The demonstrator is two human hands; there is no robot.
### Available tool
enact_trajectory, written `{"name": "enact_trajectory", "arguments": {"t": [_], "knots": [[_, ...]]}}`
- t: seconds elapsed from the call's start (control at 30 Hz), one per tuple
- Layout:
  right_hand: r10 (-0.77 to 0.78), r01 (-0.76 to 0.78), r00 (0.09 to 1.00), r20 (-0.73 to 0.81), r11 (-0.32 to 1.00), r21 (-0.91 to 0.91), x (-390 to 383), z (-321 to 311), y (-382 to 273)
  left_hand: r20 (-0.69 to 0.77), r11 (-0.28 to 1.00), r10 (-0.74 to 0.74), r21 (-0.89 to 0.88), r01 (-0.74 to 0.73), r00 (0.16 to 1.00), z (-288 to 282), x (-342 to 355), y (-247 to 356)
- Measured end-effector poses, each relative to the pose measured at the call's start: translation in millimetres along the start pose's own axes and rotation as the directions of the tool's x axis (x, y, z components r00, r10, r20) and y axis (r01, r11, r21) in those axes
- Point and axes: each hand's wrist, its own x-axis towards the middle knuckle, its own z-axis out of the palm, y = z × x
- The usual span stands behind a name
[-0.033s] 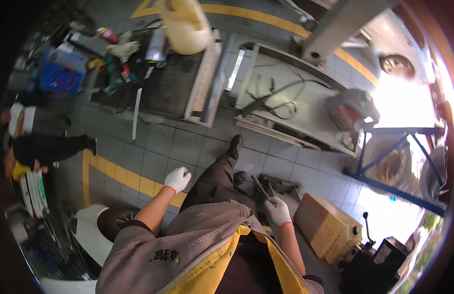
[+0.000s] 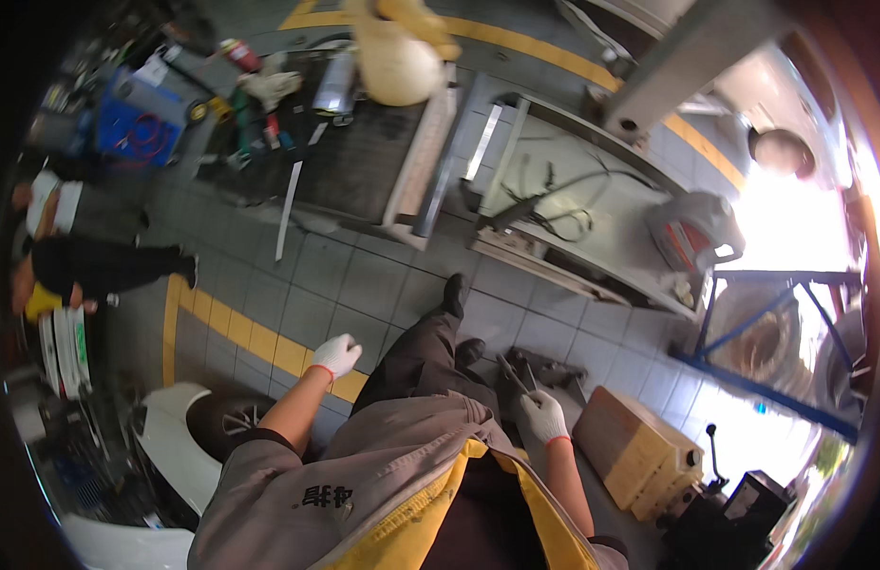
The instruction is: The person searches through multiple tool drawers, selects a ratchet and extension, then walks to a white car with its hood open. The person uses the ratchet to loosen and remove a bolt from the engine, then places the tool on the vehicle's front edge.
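Note:
My left hand (image 2: 337, 355), in a white knit glove with a red cuff, hangs out to the left of my body. Its fingers are curled in, and no object shows in them. Gloved the same way, my right hand (image 2: 542, 416) is closed around a slim, dark grey tool (image 2: 514, 372) that points forward past my fingers. Its exact kind is hard to make out. Below and between the hands, one dark shoe (image 2: 453, 294) is forward on the tiles. A yellowish rectangular tank (image 2: 639, 451) stands just right of my right hand.
Ahead are a dark-topped workbench (image 2: 350, 171) bearing a large yellowish jug (image 2: 402, 66), and a metal tray (image 2: 573, 190) with cables and a grey canister (image 2: 691, 228). A blue rack (image 2: 772, 389) stands right. Another person (image 2: 107, 266) is at far left, beyond a white car fender (image 2: 174, 442).
The view has shifted, so the bench and tray sit farther right and a little lower. My left hand has moved slightly left and down; the tool remains in my right hand.

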Motion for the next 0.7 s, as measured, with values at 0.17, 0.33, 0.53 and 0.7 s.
{"name": "enact_trajectory", "arguments": {"t": [0.17, 0.33, 0.53, 0.7], "knots": [[0.15, -0.074, 0.954, 0.261, 0.957, -0.279, 13.0, 48.4, 58.3, -0.237, 0.893, -0.395, -0.325, 0.31, 0.888, 84.4, -86.9, -296.4], [0.54, -0.151, 0.71, 0.453, 0.744, -0.651, 28.5, 86.3, 38.9, -0.165, 0.869, -0.435, -0.336, 0.364, 0.885, 231.5, -142.8, -445.5], [0.618, 0.028, 0.681, 0.393, 0.515, -0.857, 49.9, 229.1, -100.9, 0.105, 0.528, -0.373, -0.793, 0.304, 0.922, 343.3, -202.3, -489.9], [0.404, 0.344, 0.822, 0.401, 0.207, -0.916, 33.8, 432.9, -282.4, -0.046, 0.627, -0.303, -0.761, 0.163, 0.952, 358.0, -250.4, -599.8]]}}
